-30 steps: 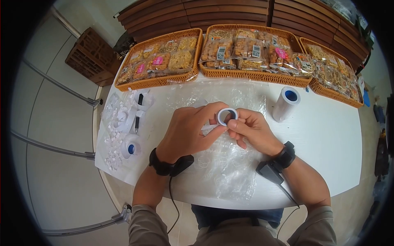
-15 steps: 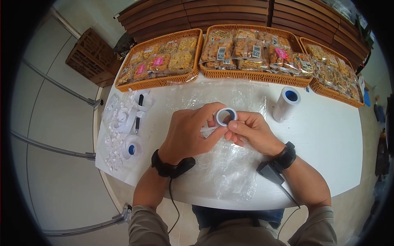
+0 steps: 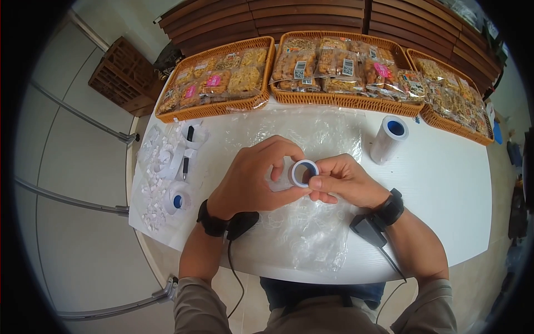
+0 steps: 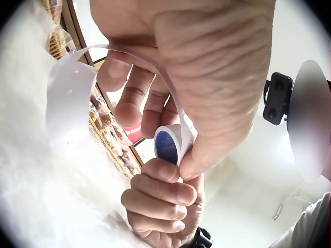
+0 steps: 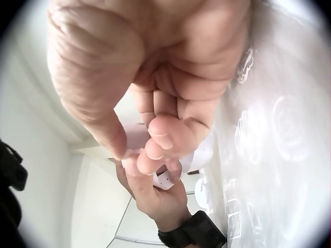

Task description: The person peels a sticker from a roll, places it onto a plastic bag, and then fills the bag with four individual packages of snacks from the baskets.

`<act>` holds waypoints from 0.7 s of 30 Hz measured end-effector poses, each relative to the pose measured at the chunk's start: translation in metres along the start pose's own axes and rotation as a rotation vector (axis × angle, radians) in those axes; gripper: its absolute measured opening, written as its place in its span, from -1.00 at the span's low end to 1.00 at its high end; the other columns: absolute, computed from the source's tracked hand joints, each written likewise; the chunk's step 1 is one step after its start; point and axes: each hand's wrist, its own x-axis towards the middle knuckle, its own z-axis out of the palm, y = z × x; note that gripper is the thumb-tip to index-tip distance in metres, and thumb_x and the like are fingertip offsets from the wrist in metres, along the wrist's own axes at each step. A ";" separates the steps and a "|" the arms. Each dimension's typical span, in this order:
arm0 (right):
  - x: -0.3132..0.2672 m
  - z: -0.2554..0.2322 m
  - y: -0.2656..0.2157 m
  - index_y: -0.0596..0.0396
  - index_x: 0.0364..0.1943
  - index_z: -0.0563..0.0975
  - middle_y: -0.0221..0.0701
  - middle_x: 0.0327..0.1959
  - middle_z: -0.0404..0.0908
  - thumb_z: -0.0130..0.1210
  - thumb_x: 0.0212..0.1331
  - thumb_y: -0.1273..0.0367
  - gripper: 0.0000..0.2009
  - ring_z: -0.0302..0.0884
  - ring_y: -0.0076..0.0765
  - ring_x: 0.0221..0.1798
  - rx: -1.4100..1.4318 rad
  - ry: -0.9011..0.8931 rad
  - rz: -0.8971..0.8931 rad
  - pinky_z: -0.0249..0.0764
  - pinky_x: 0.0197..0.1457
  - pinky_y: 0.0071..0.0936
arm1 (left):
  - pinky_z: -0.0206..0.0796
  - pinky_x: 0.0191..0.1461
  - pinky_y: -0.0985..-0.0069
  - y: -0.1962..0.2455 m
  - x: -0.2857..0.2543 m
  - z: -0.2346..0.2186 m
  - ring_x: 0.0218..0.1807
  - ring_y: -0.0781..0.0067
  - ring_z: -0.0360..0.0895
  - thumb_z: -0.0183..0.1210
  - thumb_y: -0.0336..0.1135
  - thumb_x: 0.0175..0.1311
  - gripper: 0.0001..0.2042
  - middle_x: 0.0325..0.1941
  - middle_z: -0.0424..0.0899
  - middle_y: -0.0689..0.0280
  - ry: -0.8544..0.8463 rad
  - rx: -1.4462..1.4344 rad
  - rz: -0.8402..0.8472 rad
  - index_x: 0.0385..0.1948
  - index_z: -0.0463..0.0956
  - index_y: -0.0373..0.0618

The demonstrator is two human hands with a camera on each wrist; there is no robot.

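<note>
A white paper roll (image 3: 294, 176) with a blue core is held between both hands above the clear plastic sheet. My left hand (image 3: 247, 178) curves round its left side, with index finger and thumb at its upper and lower edges. My right hand (image 3: 353, 183) pinches its right side between thumb and fingers. In the left wrist view, a loose white strip (image 4: 70, 106) arcs from the roll (image 4: 177, 138) across my left palm. My right hand (image 4: 163, 201) is below the roll there. In the right wrist view, the fingers of my right hand (image 5: 150, 88) hide most of the roll.
Wicker baskets (image 3: 339, 100) of packaged snacks line the table's back edge. Another blue-cored roll (image 3: 384, 146) stands at the right. To the left lie paper scraps (image 3: 153, 197), black pens (image 3: 186, 168) and a small roll (image 3: 186, 197). Plastic sheeting (image 3: 311, 239) covers the middle.
The held roll has shifted slightly left and down. My left hand's fingers have spread farther from its thumb, and the strip between them is less distinct in the head view.
</note>
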 end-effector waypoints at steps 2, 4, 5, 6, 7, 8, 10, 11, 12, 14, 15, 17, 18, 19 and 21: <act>0.000 -0.001 -0.002 0.19 -0.22 0.66 -0.43 -0.44 0.66 0.19 0.36 0.30 -0.79 0.36 -0.70 -0.56 -0.007 -0.018 0.019 0.25 -0.48 -0.70 | 0.29 -0.44 0.59 -0.001 0.000 0.002 -0.51 0.51 0.41 0.50 -0.36 -0.13 -0.63 -0.25 0.63 0.40 -0.010 -0.002 0.019 -0.21 0.60 -0.02; -0.001 0.001 -0.004 0.19 -0.22 0.66 -0.43 -0.44 0.66 0.19 0.37 0.30 -0.80 0.37 -0.69 -0.55 -0.011 -0.014 0.016 0.26 -0.48 -0.69 | 0.30 -0.43 0.58 -0.005 0.001 0.006 -0.51 0.50 0.43 0.49 -0.37 -0.11 -0.65 -0.24 0.64 0.40 0.022 0.027 0.103 -0.22 0.62 -0.02; -0.001 0.002 -0.004 0.19 -0.22 0.65 -0.42 -0.44 0.66 0.18 0.37 0.31 -0.80 0.37 -0.69 -0.55 -0.013 -0.013 0.014 0.27 -0.47 -0.69 | 0.31 -0.43 0.58 -0.004 0.001 0.005 -0.50 0.49 0.44 0.49 -0.37 -0.10 -0.65 -0.24 0.64 0.40 0.018 0.028 0.080 -0.21 0.62 -0.01; 0.000 0.001 -0.004 0.19 -0.22 0.65 -0.43 -0.44 0.66 0.18 0.37 0.31 -0.80 0.38 -0.68 -0.54 0.004 -0.007 0.013 0.27 -0.47 -0.69 | 0.31 -0.43 0.58 -0.002 0.001 0.005 -0.49 0.48 0.45 0.48 -0.37 -0.09 -0.66 -0.23 0.65 0.40 0.014 0.029 0.057 -0.20 0.63 -0.01; 0.000 0.001 -0.003 0.19 -0.22 0.65 -0.43 -0.44 0.66 0.17 0.38 0.32 -0.80 0.39 -0.68 -0.53 0.020 -0.002 0.013 0.28 -0.46 -0.69 | 0.32 -0.43 0.58 -0.001 0.001 0.005 -0.49 0.48 0.46 0.48 -0.37 -0.08 -0.66 -0.23 0.65 0.39 0.011 0.030 0.033 -0.20 0.63 0.00; 0.001 0.001 -0.002 0.19 -0.21 0.65 -0.43 -0.44 0.65 0.16 0.38 0.32 -0.81 0.40 -0.67 -0.53 0.036 0.003 0.012 0.29 -0.46 -0.69 | 0.32 -0.43 0.58 -0.001 0.000 0.005 -0.49 0.48 0.47 0.48 -0.38 -0.08 -0.66 -0.23 0.65 0.39 0.031 0.036 0.045 -0.19 0.63 -0.01; 0.001 0.001 -0.001 0.18 -0.21 0.65 -0.43 -0.43 0.66 0.15 0.39 0.32 -0.81 0.41 -0.66 -0.51 0.105 0.029 0.017 0.30 -0.45 -0.68 | 0.32 -0.45 0.59 -0.002 0.001 0.007 -0.50 0.49 0.48 0.48 -0.39 -0.07 -0.66 -0.23 0.65 0.37 0.072 0.047 0.069 -0.19 0.64 -0.01; 0.001 0.001 0.000 0.18 -0.20 0.64 -0.43 -0.43 0.66 0.14 0.39 0.32 -0.81 0.42 -0.65 -0.50 0.141 0.042 0.020 0.30 -0.45 -0.68 | 0.29 -0.44 0.63 -0.002 0.001 0.008 -0.49 0.55 0.45 0.48 -0.41 -0.10 -0.64 -0.23 0.65 0.38 0.107 0.041 0.071 -0.19 0.64 -0.03; 0.001 -0.001 0.002 0.18 -0.16 0.63 -0.42 -0.40 0.66 0.15 0.39 0.34 -0.82 0.43 -0.66 -0.48 0.178 0.045 -0.005 0.32 -0.44 -0.69 | 0.26 -0.43 0.66 -0.003 0.000 0.008 -0.49 0.61 0.41 0.49 -0.43 -0.13 -0.63 -0.22 0.66 0.38 0.141 0.036 0.073 -0.20 0.65 -0.05; 0.002 -0.004 0.005 0.18 -0.09 0.61 -0.42 -0.35 0.66 0.15 0.37 0.37 -0.82 0.46 -0.66 -0.43 0.250 0.049 -0.055 0.35 -0.41 -0.69 | 0.23 -0.43 0.70 -0.003 0.001 0.009 -0.48 0.68 0.37 0.49 -0.46 -0.17 -0.62 -0.22 0.66 0.38 0.189 0.025 0.071 -0.20 0.66 -0.07; 0.003 -0.004 0.005 0.17 -0.04 0.58 -0.42 -0.31 0.66 0.16 0.36 0.40 -0.81 0.48 -0.66 -0.38 0.208 0.102 -0.147 0.38 -0.40 -0.69 | 0.22 -0.43 0.70 -0.003 0.002 0.009 -0.48 0.69 0.37 0.49 -0.46 -0.17 -0.62 -0.21 0.67 0.38 0.203 0.021 0.065 -0.21 0.66 -0.07; 0.004 0.000 0.006 0.16 0.07 0.52 -0.42 -0.22 0.65 0.17 0.33 0.46 -0.74 0.51 -0.66 -0.29 0.122 0.211 -0.329 0.42 -0.36 -0.69 | 0.21 -0.44 0.70 -0.003 0.002 0.009 -0.49 0.69 0.36 0.49 -0.46 -0.17 -0.63 -0.20 0.67 0.38 0.216 0.019 0.041 -0.21 0.66 -0.06; 0.004 0.000 0.006 0.15 0.10 0.50 -0.43 -0.20 0.64 0.19 0.31 0.49 -0.70 0.51 -0.66 -0.24 0.101 0.217 -0.344 0.45 -0.34 -0.68 | 0.20 -0.44 0.70 -0.003 0.003 0.007 -0.49 0.69 0.36 0.49 -0.46 -0.17 -0.63 -0.20 0.68 0.38 0.213 0.022 0.026 -0.21 0.66 -0.06; 0.003 0.000 0.007 0.14 0.14 0.48 -0.43 -0.17 0.63 0.21 0.28 0.52 -0.65 0.52 -0.66 -0.20 0.082 0.225 -0.359 0.47 -0.31 -0.67 | 0.20 -0.45 0.70 -0.004 0.003 0.007 -0.49 0.69 0.36 0.49 -0.46 -0.17 -0.63 -0.20 0.68 0.38 0.209 0.025 0.010 -0.21 0.66 -0.06; 0.003 0.001 0.008 0.14 0.18 0.45 -0.44 -0.14 0.62 0.24 0.24 0.57 -0.58 0.52 -0.64 -0.13 0.049 0.216 -0.373 0.52 -0.24 -0.66 | 0.19 -0.44 0.70 -0.006 0.003 0.006 -0.50 0.68 0.35 0.49 -0.46 -0.18 -0.62 -0.20 0.68 0.39 0.202 0.028 0.021 -0.21 0.66 -0.05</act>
